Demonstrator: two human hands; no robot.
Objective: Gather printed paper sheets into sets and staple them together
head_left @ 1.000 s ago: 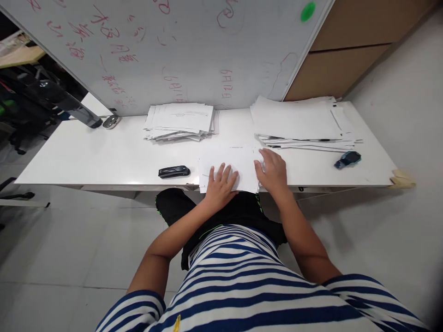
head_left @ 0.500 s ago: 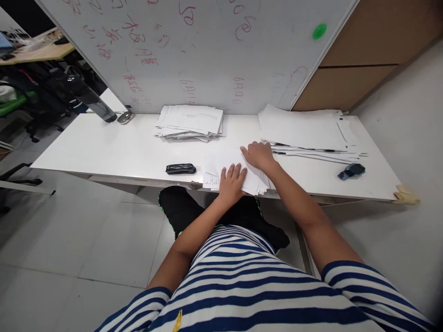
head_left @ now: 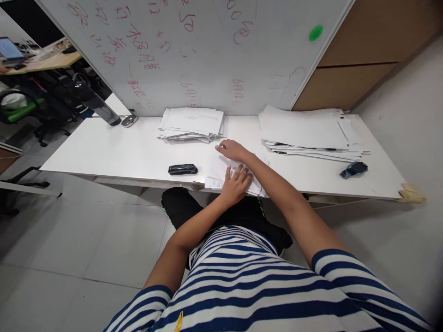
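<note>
Right hand [head_left: 232, 150] had slid leftward across the paper sheaf [head_left: 221, 171] toward the stapler [head_left: 182, 169]; left hand [head_left: 237, 181] pressed flat, fingers spread, neither gripping. Best kept edges squared.

Whiteboard [head_left: 207, 50] — red scrawl, illegible

Office, scribbled whiteboard [head_left: 207, 50], white desk [head_left: 114, 150] with paper stacks [head_left: 192, 123], stapler [head_left: 182, 169], laptop [head_left: 10, 48] beyond

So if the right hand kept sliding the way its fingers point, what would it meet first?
The right hand points left across the white table. Its path looks free; the black stapler lies nearer the person, though depth is unclear.
</note>
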